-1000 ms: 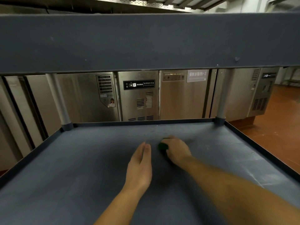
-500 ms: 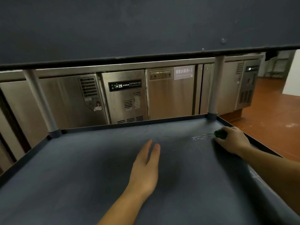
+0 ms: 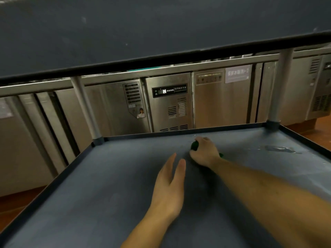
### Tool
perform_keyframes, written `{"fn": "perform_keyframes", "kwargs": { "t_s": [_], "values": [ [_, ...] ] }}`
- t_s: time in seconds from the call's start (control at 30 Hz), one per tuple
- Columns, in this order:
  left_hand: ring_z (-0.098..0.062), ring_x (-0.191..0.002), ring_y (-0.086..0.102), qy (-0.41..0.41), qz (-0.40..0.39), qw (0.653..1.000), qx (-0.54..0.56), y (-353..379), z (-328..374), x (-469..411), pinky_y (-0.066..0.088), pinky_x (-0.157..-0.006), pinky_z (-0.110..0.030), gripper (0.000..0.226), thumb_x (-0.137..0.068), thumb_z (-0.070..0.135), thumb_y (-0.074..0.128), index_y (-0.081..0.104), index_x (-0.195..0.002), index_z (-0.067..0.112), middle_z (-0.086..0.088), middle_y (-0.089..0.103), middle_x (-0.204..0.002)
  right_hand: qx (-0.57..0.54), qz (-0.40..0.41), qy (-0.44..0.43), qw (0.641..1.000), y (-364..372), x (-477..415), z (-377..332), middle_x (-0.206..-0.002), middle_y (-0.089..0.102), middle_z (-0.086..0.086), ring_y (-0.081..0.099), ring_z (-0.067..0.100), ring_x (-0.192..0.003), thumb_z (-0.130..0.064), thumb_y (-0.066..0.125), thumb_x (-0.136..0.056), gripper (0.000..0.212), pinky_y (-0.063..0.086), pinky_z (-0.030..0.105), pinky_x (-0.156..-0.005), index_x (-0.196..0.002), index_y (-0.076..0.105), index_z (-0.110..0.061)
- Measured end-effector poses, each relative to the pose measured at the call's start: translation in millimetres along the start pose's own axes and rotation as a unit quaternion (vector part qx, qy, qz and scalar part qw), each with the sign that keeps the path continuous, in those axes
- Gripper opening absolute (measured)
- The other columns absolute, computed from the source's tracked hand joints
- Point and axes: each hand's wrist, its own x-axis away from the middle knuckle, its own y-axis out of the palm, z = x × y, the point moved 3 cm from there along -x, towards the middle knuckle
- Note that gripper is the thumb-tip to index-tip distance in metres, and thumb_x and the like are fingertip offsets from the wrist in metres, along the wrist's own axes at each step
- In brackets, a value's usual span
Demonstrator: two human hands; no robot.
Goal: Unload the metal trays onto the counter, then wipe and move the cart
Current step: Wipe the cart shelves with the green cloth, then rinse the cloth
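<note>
Head view puts our right hand [image 3: 204,152] at about one o'clock on the cart's lower shelf [image 3: 89,194], fingers curled tight around a green scrubber [image 3: 194,145]. Our left hand [image 3: 170,187] rests flat at the centre, fingers straight, bracing. To wipe well, we judge long overlapping strokes best, with even pressure, reaching the wet patch [image 3: 279,149] at three o'clock and the rim corners. Most of the scrubber hides under the fist. No metal trays show, and the upper shelf [image 3: 161,33] cuts off the surface [image 3: 179,70] beyond.
</note>
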Motion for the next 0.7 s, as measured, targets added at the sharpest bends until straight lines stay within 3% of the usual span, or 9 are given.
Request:
{"fn": "perform_keyframes", "kwargs": {
  "t_s": [0.1, 0.17, 0.27, 0.33, 0.4, 0.47, 0.7],
  "values": [
    [0.022, -0.106, 0.037, 0.017, 0.026, 0.999, 0.016, -14.2, -4.7, -0.8, 0.021, -0.083, 0.008, 0.041, -0.099, 0.042, 0.04, 0.04, -0.139, 0.035, 0.03, 0.044, -0.125, 0.004, -0.041, -0.112, 0.993, 36.2, 10.0, -54.7, -0.094, 0.062, 0.007, 0.06, 0.022, -0.082, -0.023, 0.062, -0.08, 0.012, 0.054, 0.042, -0.081, -0.09, 0.059, -0.015],
    [0.024, -0.093, 0.045, 0.013, 0.049, 0.999, 0.015, -21.0, -10.8, -2.1, 0.027, -0.071, 0.01, 0.026, -0.101, 0.035, 0.038, 0.047, -0.125, 0.04, 0.034, 0.046, -0.109, 0.048, -0.073, -0.198, 0.976, 58.4, 21.0, -80.3, -0.098, 0.062, 0.006, 0.059, 0.019, -0.089, -0.023, 0.06, -0.087, 0.012, 0.051, 0.041, -0.087, -0.096, 0.062, -0.015],
    [0.013, -0.104, 0.047, 0.012, 0.069, 0.998, -0.008, -24.8, -19.3, -3.8, 0.031, -0.087, -0.004, 0.013, -0.101, 0.041, 0.035, 0.045, -0.109, 0.046, 0.024, 0.051, -0.111, 0.11, -0.085, -0.277, 0.951, 73.2, 32.0, -93.8, -0.12, 0.057, 0.005, 0.054, 0.02, -0.106, -0.024, 0.052, -0.094, 0.025, 0.046, 0.036, -0.095, -0.115, 0.061, -0.014],
    [0.0, -0.128, 0.038, 0.017, 0.061, 0.998, -0.021, -23.7, -24.4, -3.2, 0.027, -0.108, -0.021, 0.032, -0.098, 0.053, 0.033, 0.047, -0.124, 0.042, 0.016, 0.048, -0.131, 0.085, -0.069, -0.274, 0.956, 71.6, 31.4, -86.1, -0.12, 0.057, 0.001, 0.056, 0.018, -0.106, -0.025, 0.051, -0.095, 0.025, 0.048, 0.035, -0.095, -0.115, 0.063, -0.018],
    [-0.005, -0.141, 0.025, 0.005, 0.056, 0.998, -0.028, -20.9, -25.2, -2.9, 0.02, -0.118, -0.035, 0.056, -0.094, 0.06, 0.031, 0.038, -0.143, 0.034, 0.015, 0.038, -0.147, 0.059, -0.063, -0.255, 0.963, 64.4, 27.5, -73.1, -0.117, 0.059, -0.003, 0.057, 0.018, -0.105, -0.024, 0.052, -0.094, 0.024, 0.05, 0.036, -0.092, -0.114, 0.065, -0.023],
    [-0.005, -0.142, 0.021, -0.001, 0.053, 0.998, -0.028, -17.1, -23.9, -3.9, 0.016, -0.12, -0.036, 0.054, -0.097, 0.055, 0.032, 0.033, -0.146, 0.033, 0.017, 0.034, -0.149, 0.071, -0.057, -0.226, 0.97, 50.6, 22.8, -52.2, -0.117, 0.058, -0.004, 0.057, 0.02, -0.106, -0.023, 0.054, -0.091, 0.026, 0.051, 0.038, -0.09, -0.114, 0.064, -0.027],
    [-0.004, -0.144, 0.018, -0.01, 0.006, 0.999, -0.029, 12.9, -16.4, -5.0, 0.014, -0.12, -0.035, 0.057, -0.095, 0.058, 0.031, 0.031, -0.147, 0.035, 0.017, 0.03, -0.152, 0.117, 0.009, -0.079, 0.99, -48.0, 35.7, 68.2, -0.14, 0.047, -0.003, 0.053, 0.023, -0.119, -0.019, 0.053, -0.094, 0.038, 0.042, 0.037, -0.104, -0.132, 0.054, -0.025]
  ]
}}
